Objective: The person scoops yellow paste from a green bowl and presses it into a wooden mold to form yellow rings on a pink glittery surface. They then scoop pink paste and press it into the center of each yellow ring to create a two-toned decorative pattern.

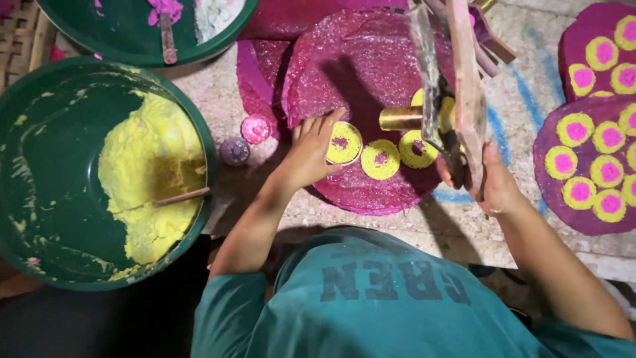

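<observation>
Left hand [311, 149] fingers curled onto a yellow ring [344, 143] lying on the purple disc [361, 73], beside 2 more yellow rings [380, 159]. Right hand [493, 182] closed around the wooden press tool [457, 79] with brass tube [401, 119], held tilted over the disc. Green basin [40, 166] of yellow paste [149, 159] at left; finished discs [586, 166] at right.

Teal short-sleeved shirt [371, 298] with dark block lettering across it. Both arms bare below the sleeves. No gloves on either hand.
</observation>
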